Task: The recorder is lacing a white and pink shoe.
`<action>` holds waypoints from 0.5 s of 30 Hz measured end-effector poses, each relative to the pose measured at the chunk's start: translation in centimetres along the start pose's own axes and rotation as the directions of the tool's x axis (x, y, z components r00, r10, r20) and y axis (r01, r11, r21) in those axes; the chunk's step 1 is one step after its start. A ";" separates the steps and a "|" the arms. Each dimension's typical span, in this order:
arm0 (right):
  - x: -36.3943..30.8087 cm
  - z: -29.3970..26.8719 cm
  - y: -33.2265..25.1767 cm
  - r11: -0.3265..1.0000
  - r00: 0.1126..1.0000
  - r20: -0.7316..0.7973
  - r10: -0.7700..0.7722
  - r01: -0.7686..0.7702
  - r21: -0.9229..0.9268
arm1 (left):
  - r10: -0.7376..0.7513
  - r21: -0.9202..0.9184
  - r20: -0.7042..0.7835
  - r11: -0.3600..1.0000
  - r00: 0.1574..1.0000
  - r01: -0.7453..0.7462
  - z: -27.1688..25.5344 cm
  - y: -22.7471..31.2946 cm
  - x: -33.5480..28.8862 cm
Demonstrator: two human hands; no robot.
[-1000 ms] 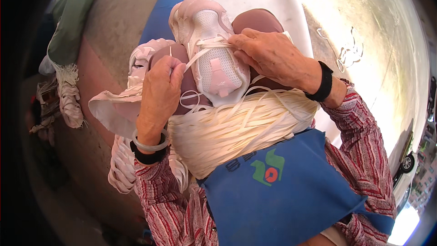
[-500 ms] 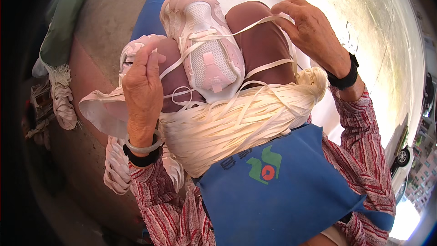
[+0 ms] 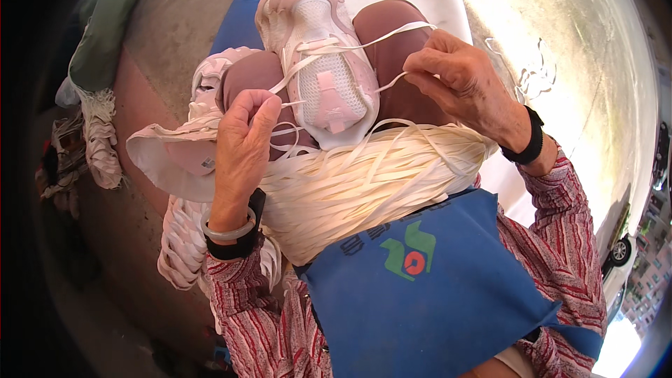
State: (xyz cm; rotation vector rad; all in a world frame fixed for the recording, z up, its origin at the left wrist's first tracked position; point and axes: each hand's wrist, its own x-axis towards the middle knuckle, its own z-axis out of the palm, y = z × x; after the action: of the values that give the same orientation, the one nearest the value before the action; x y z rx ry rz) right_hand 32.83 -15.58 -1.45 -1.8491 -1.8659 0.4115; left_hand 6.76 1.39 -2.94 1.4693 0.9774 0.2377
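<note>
A pink and white mesh shoe upper (image 3: 343, 70) stands between my knees, its toe end toward me. A flat white shoelace (image 3: 350, 47) runs from its lacing holes out to both sides. At the upper's left side, my left hand (image 3: 241, 140) pinches the lace between thumb and fingertips, a short end poking out toward the upper. My right hand (image 3: 465, 84), over the right knee, has its fingers closed on the lace, with one strand leading back to the upper and another looping above the hand. Across my lap lies a thick bundle of cream laces (image 3: 357, 182).
More pink and white uppers (image 3: 168, 157) lie by my left knee, with a hank of laces (image 3: 183, 245) below. A blue apron (image 3: 420, 294) covers my lap. A green bundle (image 3: 112, 35) lies at the far left; a car wheel (image 3: 619, 250) shows at far right.
Both hands have come inward toward the upper; the right has also lowered, the left has moved right. Shorter strands now show between each hand and the upper.
</note>
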 end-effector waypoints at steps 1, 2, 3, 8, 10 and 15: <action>0.3 -0.6 -0.1 0.995 0.997 -0.063 0.051 -0.046 0.084 | -0.003 -0.003 -0.005 1.000 1.000 0.003 0.0 -0.3 0.2; 0.5 -0.8 0.0 0.982 0.987 -0.119 0.107 -0.086 0.170 | 0.046 0.073 -0.017 0.996 0.999 -0.044 0.0 -0.5 0.3; 0.1 -0.9 0.5 0.992 0.993 -0.051 0.107 -0.104 0.067 | 0.101 0.150 -0.019 0.984 0.995 -0.097 0.0 -0.7 0.4; -0.9 0.8 0.6 0.991 0.997 -0.067 0.044 -0.052 -0.126 | 0.223 0.365 0.069 0.901 0.972 -0.233 -0.4 -1.1 0.5; -0.7 1.3 0.3 0.992 0.996 -0.092 0.003 -0.014 -0.122 | 0.233 0.454 0.128 0.850 0.964 -0.266 -0.5 -0.4 0.5; 0.3 2.4 0.1 0.992 0.998 0.061 -0.017 0.024 -0.124 | 0.053 -0.007 -0.066 0.999 0.996 -0.054 0.7 0.4 0.5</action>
State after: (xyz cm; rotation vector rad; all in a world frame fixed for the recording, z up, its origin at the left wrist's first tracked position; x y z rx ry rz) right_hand 31.62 -14.98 -3.46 -1.9161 -1.9900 0.3535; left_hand 7.68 1.32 -2.94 1.4886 0.9892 0.3309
